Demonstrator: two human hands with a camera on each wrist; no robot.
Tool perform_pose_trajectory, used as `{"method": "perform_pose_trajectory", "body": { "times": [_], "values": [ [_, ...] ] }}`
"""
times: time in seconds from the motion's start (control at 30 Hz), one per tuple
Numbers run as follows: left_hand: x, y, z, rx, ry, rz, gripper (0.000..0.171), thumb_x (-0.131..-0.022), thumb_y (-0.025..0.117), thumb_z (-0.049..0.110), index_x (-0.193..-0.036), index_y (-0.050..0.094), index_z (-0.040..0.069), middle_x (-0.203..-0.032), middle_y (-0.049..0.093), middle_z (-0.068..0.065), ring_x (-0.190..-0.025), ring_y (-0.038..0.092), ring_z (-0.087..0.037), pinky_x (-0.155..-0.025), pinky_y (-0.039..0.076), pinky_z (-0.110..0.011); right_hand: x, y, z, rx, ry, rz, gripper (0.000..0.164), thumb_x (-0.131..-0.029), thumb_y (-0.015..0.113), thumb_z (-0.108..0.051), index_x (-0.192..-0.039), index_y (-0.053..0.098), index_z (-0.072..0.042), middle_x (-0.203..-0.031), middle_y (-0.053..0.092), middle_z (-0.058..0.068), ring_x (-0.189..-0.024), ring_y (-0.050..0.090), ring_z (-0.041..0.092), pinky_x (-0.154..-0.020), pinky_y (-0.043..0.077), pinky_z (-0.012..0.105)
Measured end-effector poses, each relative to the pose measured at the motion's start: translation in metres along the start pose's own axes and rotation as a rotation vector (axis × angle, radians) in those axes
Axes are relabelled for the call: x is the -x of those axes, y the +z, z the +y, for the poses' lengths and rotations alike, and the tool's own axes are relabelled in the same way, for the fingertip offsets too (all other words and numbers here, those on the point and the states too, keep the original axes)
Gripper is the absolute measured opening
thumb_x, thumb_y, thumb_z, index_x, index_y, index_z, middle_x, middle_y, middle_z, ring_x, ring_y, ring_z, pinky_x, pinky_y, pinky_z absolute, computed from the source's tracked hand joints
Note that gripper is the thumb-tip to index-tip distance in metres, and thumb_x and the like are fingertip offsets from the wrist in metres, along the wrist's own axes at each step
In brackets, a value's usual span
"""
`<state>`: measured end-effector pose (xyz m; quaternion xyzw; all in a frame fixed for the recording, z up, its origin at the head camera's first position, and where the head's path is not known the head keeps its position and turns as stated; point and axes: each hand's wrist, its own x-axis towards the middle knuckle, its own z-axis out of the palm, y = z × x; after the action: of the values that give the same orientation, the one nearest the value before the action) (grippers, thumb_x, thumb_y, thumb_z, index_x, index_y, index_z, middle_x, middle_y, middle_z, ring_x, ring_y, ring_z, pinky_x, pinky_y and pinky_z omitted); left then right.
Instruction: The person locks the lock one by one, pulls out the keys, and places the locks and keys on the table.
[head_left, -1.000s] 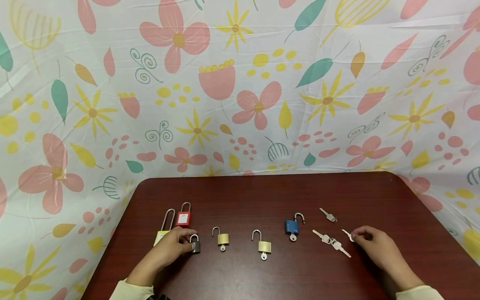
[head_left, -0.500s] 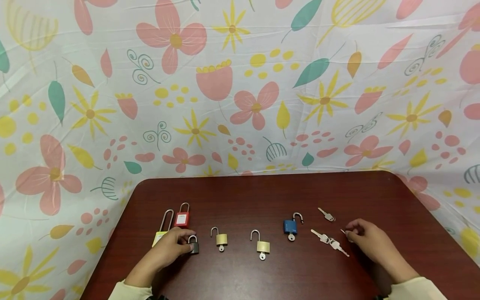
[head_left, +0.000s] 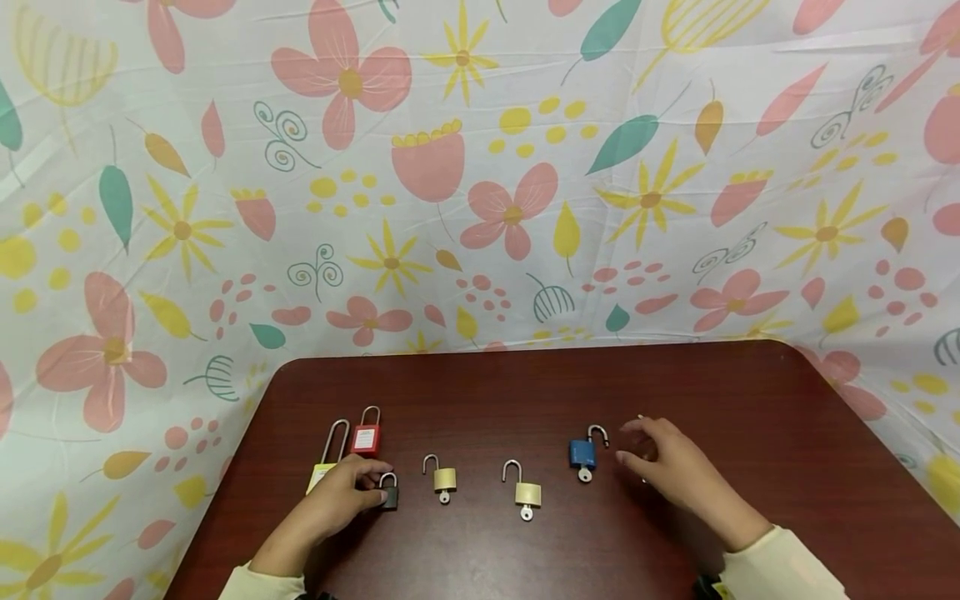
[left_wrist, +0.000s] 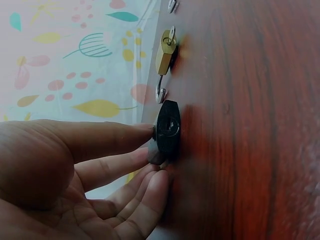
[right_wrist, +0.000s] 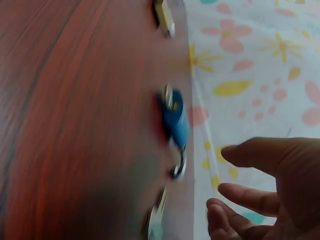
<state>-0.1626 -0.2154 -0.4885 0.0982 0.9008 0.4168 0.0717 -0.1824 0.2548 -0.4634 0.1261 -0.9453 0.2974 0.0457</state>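
My left hand (head_left: 337, 498) pinches a small black padlock (head_left: 390, 498) between thumb and fingers near the table's left side. Its shackle points up, and in the left wrist view its keyhole end (left_wrist: 171, 127) faces the camera. Over toward the right, my right hand (head_left: 681, 467) hovers just beside a blue padlock (head_left: 582, 454), whose shackle is open and which has a key in it. In the right wrist view the thumb and fingers are apart, with nothing visible between them. Loose keys (right_wrist: 156, 220) lie below this hand, mostly hidden from the head view.
Two brass padlocks (head_left: 445, 478) (head_left: 528, 494), shackles open and keys in, stand mid-table. A red padlock (head_left: 365, 439) and a long-shackled yellow padlock (head_left: 322, 471) lie at the left, the yellow one partly behind my left hand. A flowered cloth (head_left: 480, 208) hangs behind the table (head_left: 480, 383).
My right hand, which pinched a loose key at the right, has moved left toward the blue padlock and covers the loose keys; its fingers have spread. The left hand keeps its place.
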Motion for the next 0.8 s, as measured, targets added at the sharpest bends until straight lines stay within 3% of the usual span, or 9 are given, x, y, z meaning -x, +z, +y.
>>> {"method": "perform_pose_trajectory", "body": {
  "times": [0.07,0.17,0.4,0.6,0.8],
  "values": [
    [0.001,0.0,0.001,-0.002,-0.005,0.008,0.03,-0.076,0.074,0.001,-0.104,0.067,0.005,-0.092,0.052,-0.005,-0.081,0.051,-0.018,-0.069,0.044,-0.03,-0.003,0.005,-0.007,-0.004,-0.027,-0.006,0.035,-0.083,0.074,-0.022,-0.111,0.06,-0.008,-0.095,0.055,0.007,-0.082,0.054,0.02,-0.073,0.047,0.04],
    [0.001,0.001,0.001,0.001,-0.012,0.016,0.03,-0.076,0.074,0.001,-0.105,0.067,0.005,-0.094,0.052,-0.006,-0.082,0.052,-0.018,-0.07,0.045,-0.031,-0.007,0.014,-0.015,-0.001,-0.066,-0.016,0.038,-0.081,0.076,-0.023,-0.112,0.06,-0.009,-0.093,0.054,0.006,-0.083,0.053,0.02,-0.075,0.046,0.041],
    [0.005,-0.001,0.003,0.052,-0.064,0.023,0.032,-0.082,0.072,0.011,-0.112,0.062,0.004,-0.095,0.053,-0.007,-0.082,0.053,-0.017,-0.063,0.048,-0.031,-0.011,0.032,-0.023,0.011,-0.047,-0.052,0.045,-0.08,0.076,-0.028,-0.117,0.059,-0.011,-0.096,0.05,0.008,-0.076,0.05,0.016,-0.062,0.043,0.031],
    [0.008,-0.003,0.003,0.126,-0.109,0.035,0.027,-0.088,0.067,0.011,-0.113,0.06,0.004,-0.096,0.053,-0.008,-0.072,0.054,-0.02,-0.052,0.048,-0.031,-0.015,0.04,-0.025,0.051,-0.023,-0.074,0.049,-0.078,0.077,-0.03,-0.118,0.058,-0.011,-0.1,0.048,0.011,-0.074,0.05,0.016,-0.062,0.044,0.032],
    [0.009,-0.005,0.005,0.135,-0.104,0.097,0.019,-0.088,0.065,0.009,-0.107,0.063,0.008,-0.099,0.052,-0.009,-0.068,0.055,-0.02,-0.052,0.047,-0.029,-0.02,0.048,-0.024,0.141,-0.044,-0.04,0.053,-0.074,0.078,-0.038,-0.117,0.059,-0.012,-0.1,0.048,0.01,-0.078,0.051,0.02,-0.065,0.046,0.036]
  ]
}}
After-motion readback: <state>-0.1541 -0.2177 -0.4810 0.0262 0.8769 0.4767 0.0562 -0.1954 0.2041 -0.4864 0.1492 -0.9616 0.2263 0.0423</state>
